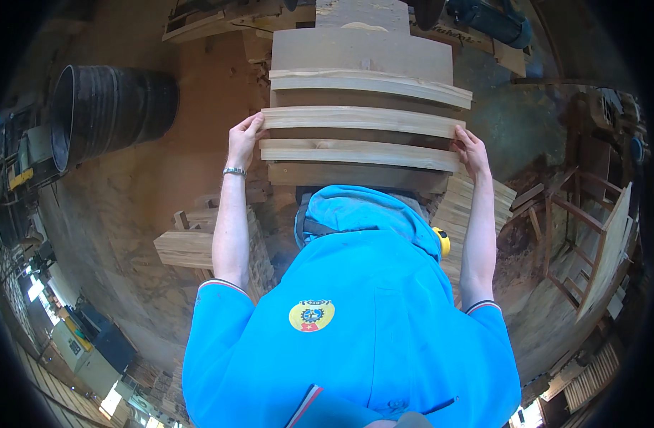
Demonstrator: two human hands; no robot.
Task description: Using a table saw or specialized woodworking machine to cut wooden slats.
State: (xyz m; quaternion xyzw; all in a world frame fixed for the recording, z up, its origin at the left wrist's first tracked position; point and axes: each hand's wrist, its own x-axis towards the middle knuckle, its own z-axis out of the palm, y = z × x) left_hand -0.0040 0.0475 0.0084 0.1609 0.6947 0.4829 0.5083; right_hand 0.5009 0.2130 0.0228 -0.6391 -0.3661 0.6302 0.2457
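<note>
Three long pale wooden boards lie crosswise in front of me on a brown flat panel (363, 51). My left hand (246, 135) pinches the left end of the middle board (363, 120), thumb and fingers closed on it. At its other end, my right hand (472, 150) grips the same board with the fingertips. The far board (370, 84) rests beyond it, touched by neither hand. Nearer to me is the third board (355, 153), which has a small knot; its right end sits close beside my right hand.
A large dark barrel (116, 110) lies on its side at the left. Stacked wood pieces (188, 250) are by my left forearm, with more planks (477, 207) by my right. A wooden frame (580, 242) stands at the right. Beyond the panel is a dark motor (487, 21).
</note>
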